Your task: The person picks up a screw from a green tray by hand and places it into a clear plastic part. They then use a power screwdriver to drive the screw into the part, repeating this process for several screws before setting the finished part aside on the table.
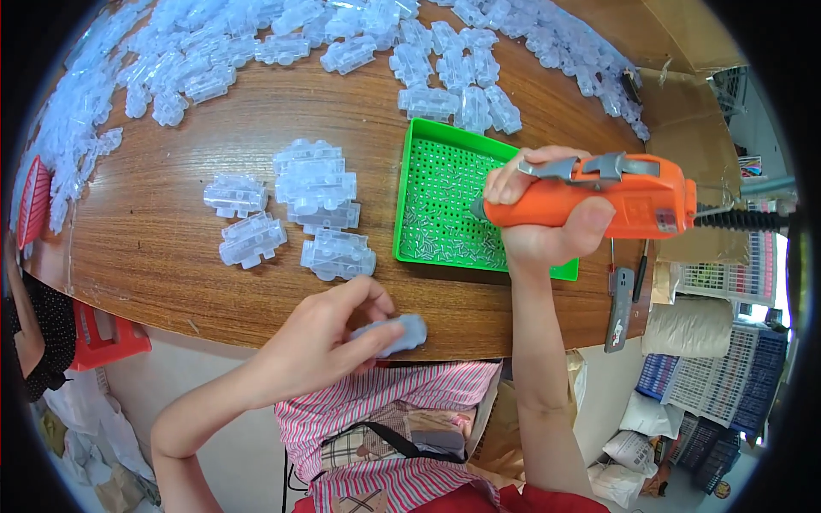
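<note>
My left hand [329, 333] is closed around a translucent plastic part [404, 335] at the table's front edge, the thumb lying along it. In my right hand [547, 224] is an orange electric screwdriver [633, 198], fingers and thumb wrapped round its body and a grey lever along its top. The tool's nose points left over a green perforated tray [402, 214] scattered with small silver screws [432, 241]; whether its tip touches them cannot be made out. Left of the tray lies a small group of clear plastic parts [316, 184], with two more [235, 195] beside it.
Heaps of similar clear parts [197, 43] cover the far and left table. Cardboard [693, 171] stands at the right. A dark handheld device [619, 308] lies at the right edge. Another person's arm [26, 325] shows at far left by a red basket [34, 201] and red stool [111, 338].
</note>
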A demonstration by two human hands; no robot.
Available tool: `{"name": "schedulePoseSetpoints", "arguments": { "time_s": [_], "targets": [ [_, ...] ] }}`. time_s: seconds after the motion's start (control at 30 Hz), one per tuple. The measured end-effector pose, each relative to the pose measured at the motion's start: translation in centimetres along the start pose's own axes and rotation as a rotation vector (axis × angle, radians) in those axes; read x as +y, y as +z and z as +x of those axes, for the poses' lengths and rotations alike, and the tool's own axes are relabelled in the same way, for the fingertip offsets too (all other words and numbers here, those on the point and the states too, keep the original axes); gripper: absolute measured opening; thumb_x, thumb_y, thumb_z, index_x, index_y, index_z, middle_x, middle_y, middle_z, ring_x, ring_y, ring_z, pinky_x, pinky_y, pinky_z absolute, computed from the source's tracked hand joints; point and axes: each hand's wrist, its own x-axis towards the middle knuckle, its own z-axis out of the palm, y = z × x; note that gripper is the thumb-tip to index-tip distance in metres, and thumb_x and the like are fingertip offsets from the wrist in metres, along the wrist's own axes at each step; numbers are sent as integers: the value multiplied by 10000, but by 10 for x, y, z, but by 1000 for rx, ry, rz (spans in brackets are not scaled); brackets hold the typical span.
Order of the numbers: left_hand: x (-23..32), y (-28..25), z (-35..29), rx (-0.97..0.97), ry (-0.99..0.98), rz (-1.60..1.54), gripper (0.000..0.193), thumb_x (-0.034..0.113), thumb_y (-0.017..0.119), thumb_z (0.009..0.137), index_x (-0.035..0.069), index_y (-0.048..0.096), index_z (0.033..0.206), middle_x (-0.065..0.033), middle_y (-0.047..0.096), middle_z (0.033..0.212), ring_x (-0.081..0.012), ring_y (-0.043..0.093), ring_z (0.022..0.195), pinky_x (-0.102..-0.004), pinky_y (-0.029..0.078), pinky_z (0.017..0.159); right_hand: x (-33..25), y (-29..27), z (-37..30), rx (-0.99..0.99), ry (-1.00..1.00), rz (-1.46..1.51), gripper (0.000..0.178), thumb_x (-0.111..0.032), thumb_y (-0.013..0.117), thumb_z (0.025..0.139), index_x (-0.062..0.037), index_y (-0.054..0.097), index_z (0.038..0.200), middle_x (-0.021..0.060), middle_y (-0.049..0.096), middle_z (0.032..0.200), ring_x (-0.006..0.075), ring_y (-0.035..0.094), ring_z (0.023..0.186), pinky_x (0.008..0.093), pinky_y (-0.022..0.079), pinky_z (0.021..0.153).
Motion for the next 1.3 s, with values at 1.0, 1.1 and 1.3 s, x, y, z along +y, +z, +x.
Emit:
{"name": "schedulePoseSetpoints", "arguments": {
  "time_s": [1.0,1.1,1.3],
  "targets": [
    [2,18,15,402,692,386,459,23,756,705,25,541,1111,-163,588,1063,-330,607,961,-391,519,780,-85,-16,0,-429,-179,216,813,-736,527,832,-6,543,1189,81,550,711,198,549,641,328,470,530],
    [29,0,-2,345,693,519,500,11,741,696,32,535,1151,-166,580,1060,-338,608,943,-397,521,764,-83,-14,-6,-380,-213,214,798,-740,501,845,-1,544,1142,87,546,699,203,552,627,325,472,516],
    [38,7,1,443,579,786,605,18,764,652,29,515,1203,-134,583,1030,-321,587,909,-416,500,793,-72,-16,-9,-231,-207,217,832,-780,440,843,-2,552,1114,85,544,665,185,529,565,306,461,457]
  ]
}}
